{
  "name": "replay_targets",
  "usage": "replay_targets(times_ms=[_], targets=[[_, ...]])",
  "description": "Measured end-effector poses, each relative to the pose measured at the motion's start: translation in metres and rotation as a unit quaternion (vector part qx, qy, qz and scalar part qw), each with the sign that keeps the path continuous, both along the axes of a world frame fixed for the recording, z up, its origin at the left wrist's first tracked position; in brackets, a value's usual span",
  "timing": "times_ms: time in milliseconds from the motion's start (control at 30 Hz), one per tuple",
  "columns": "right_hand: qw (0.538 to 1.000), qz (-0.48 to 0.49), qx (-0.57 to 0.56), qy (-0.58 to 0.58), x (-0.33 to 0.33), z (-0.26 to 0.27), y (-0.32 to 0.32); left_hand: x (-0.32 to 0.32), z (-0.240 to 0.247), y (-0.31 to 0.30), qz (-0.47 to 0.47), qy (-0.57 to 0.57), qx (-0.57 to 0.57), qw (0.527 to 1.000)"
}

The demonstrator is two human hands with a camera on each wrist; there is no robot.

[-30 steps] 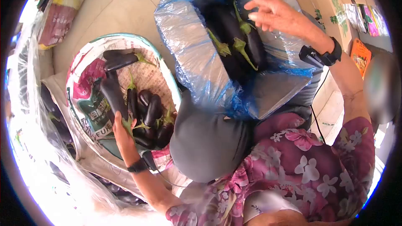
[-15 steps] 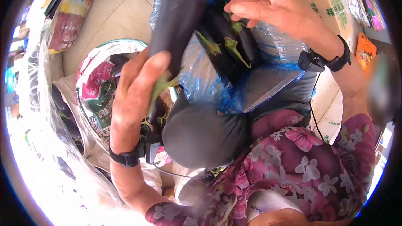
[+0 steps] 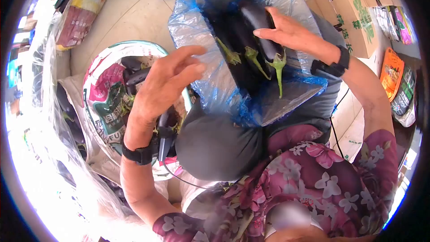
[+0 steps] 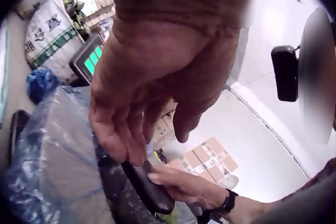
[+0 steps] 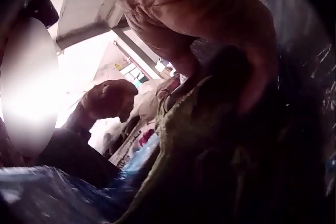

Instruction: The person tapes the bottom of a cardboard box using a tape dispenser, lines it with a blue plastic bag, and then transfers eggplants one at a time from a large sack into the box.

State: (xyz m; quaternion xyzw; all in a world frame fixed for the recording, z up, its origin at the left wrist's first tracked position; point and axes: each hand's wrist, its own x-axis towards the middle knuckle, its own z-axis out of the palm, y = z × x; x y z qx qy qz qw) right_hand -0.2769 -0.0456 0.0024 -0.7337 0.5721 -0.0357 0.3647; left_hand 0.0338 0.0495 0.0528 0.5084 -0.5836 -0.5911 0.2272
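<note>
In the head view my right hand (image 3: 298, 31) grips a dark purple eggplant (image 3: 270, 50) with a green stem, thumb across one side and fingers behind. It lies over other eggplants (image 3: 224, 31) inside a box lined with clear blue plastic (image 3: 192, 38). My left hand (image 3: 163, 78), holding nothing, hangs between the box and a round basket (image 3: 96, 78), fingers loosely bent. The left wrist view has the left hand (image 4: 163, 71) above the gripped eggplant (image 4: 152, 192). The right wrist view is dark, with the pale stem (image 5: 168, 129) under the right hand (image 5: 205, 14).
More eggplants (image 3: 168, 118) lie in the basket, partly behind the left arm. Clear plastic sheeting (image 3: 45, 103) covers the left side. Cardboard cartons (image 3: 349, 18) stand at the right. A scale with a green display (image 4: 93, 60) sits beyond the box. The person's knee (image 3: 217, 148) is close below.
The left hand lifted an eggplant from the basket and carried it toward the box. That eggplant is now in the right hand over the box, and the left hand has let go and drawn back.
</note>
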Motion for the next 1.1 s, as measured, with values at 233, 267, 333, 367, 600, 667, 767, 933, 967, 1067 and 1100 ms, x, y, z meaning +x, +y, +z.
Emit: replay_targets(times_ms=[233, 267, 333, 367, 600, 667, 767, 933, 967, 1067, 1100], targets=[[0.984, 0.068, -0.064, 0.154, 0.019, -0.045, -0.025, 0.037, -0.06, 0.068, 0.229, 0.086, 0.073, 0.967], [0.974, 0.093, -0.126, 0.165, 0.018, -0.055, -0.022, 0.041, -0.076, 0.078, 0.25, 0.091, 0.078, 0.961], [0.956, 0.083, -0.22, 0.174, 0.027, -0.061, -0.016, 0.045, -0.103, 0.096, 0.276, 0.111, 0.094, 0.95], [0.953, 0.087, -0.202, 0.21, 0.029, -0.064, -0.017, 0.049, -0.116, 0.105, 0.285, 0.114, 0.099, 0.947], [0.872, 0.197, -0.393, 0.215, 0.034, -0.069, -0.009, 0.079, -0.189, 0.128, 0.348, 0.07, 0.089, 0.931], [0.881, 0.194, -0.376, 0.213, 0.033, -0.066, -0.011, 0.104, -0.235, 0.118, 0.385, -0.007, 0.072, 0.92], [0.909, 0.176, -0.344, 0.155, 0.029, -0.057, -0.014, 0.131, -0.266, 0.091, 0.472, -0.156, -0.046, 0.867], [0.907, 0.195, -0.299, 0.222, 0.041, -0.029, 0.001, 0.151, -0.29, 0.039, 0.652, 0.094, 0.126, 0.741], [0.907, 0.197, -0.299, 0.223, 0.041, -0.026, 0.002, 0.151, -0.292, 0.028, 0.671, 0.122, 0.187, 0.707], [0.912, 0.202, -0.267, 0.237, 0.04, -0.019, -0.001, 0.141, -0.314, -0.001, 0.703, 0.084, 0.276, 0.65], [0.919, 0.215, -0.256, 0.21, 0.039, -0.016, -0.002, 0.135, -0.314, -0.001, 0.695, 0.089, 0.281, 0.656]])
